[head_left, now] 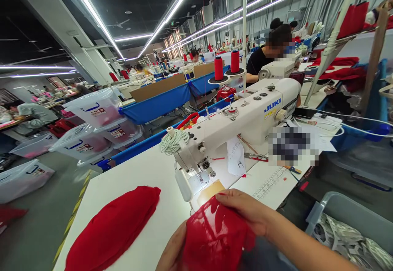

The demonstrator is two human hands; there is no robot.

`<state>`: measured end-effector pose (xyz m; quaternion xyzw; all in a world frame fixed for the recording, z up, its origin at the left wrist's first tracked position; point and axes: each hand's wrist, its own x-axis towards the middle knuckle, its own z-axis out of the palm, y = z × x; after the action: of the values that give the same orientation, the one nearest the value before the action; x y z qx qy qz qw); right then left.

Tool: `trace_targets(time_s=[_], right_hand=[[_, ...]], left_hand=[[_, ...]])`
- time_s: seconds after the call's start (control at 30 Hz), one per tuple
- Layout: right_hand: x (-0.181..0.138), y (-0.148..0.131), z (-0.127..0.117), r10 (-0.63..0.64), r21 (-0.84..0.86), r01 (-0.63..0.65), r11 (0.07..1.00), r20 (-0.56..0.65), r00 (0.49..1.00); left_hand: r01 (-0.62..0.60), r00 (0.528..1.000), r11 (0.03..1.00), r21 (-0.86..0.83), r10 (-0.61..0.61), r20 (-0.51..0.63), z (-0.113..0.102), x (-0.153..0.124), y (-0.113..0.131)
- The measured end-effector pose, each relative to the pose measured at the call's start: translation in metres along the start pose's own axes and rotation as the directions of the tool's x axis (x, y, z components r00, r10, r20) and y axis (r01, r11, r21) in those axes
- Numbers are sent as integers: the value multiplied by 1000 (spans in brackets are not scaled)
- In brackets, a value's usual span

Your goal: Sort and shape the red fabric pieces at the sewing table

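A piece of red fabric (pixel 211 238) with a glossy, clear-looking surface is held up in front of the sewing machine (pixel 227 115). My right hand (pixel 245 207) pinches its upper right edge, thumb on top. At its left side, my left hand (pixel 175 248) is closed on the edge, with the fingertips partly hidden behind it. Just beyond the fabric are the machine's needle area (pixel 201 179) and a tan patch (pixel 211 191) on the bed. A pile of red fabric pieces (pixel 113 228) lies on the white table (pixel 162 226) to the left.
A white paper pattern (pixel 236 156) marked 19 and scissors (pixel 256 157) lie by the machine. Red thread cones (pixel 218 68) stand behind it. A grey bin (pixel 353 209) of pale scraps is at lower right. Clear lidded boxes (pixel 92 109) are stacked left; a co-worker (pixel 260 60) sits beyond.
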<state>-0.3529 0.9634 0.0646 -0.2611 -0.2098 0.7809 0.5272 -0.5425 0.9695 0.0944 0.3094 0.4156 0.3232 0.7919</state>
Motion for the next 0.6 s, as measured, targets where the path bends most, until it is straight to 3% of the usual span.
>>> trace_targets(time_s=[0.17,0.3,0.4,0.5,0.6], right_hand=[[15,-5,-21,-62,-114,54,992,-70,996],[20,-7,-28,-73,-144,61,988,-79,994],[10,-7,-26,-39,-130,29,991,-80,996],[-4,-7,-19,80,-38,-80,996,-13,997],[-10,-7,-15,222,116,-236,965,125,967]], left_hand=[[-122,991,992,34,120,62,6,20,-2],[-213,977,975,58,211,35,4,31,-3],[-112,985,993,-40,116,125,9,21,-8],[30,949,988,-150,19,315,13,4,-20],[91,963,971,-219,-30,269,13,0,-28]])
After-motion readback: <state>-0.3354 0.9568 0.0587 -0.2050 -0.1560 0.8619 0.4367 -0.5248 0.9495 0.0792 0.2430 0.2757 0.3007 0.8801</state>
